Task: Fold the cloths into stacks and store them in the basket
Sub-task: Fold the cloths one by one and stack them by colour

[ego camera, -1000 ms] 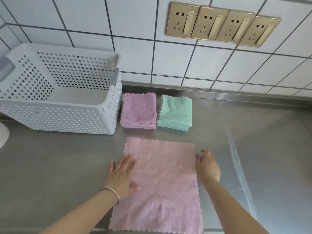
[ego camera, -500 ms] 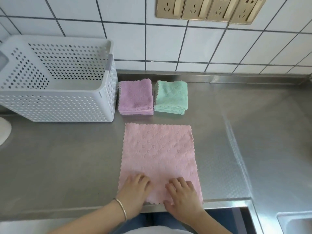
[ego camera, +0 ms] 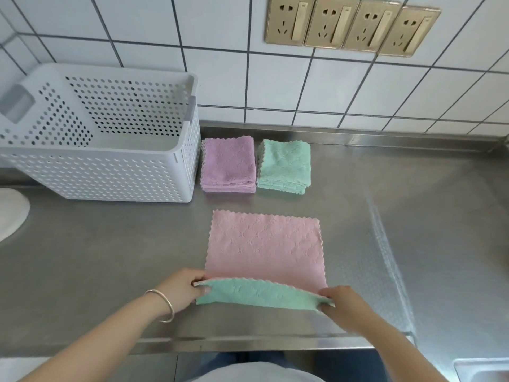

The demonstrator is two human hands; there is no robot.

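Both your hands pinch the pink cloth (ego camera: 264, 244) near corners — left hand (ego camera: 184, 289), right hand (ego camera: 337, 300) — green underside lifted off the surface (ego camera: 110, 257).

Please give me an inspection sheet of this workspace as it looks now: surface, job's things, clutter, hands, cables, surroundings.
Surface: steel counter, bare metal, sink corner at lower right.
Job's things: pink cloth flat, near edge lifted showing green underside; purple stack and green stack side by side; basket holds no cloths that show.
Clutter: white object at left edge, unclear.
Hands: left hand and right hand each pinch a near corner.
Cables: nothing seen.
Surroundings: tiled wall, four wall sockets.
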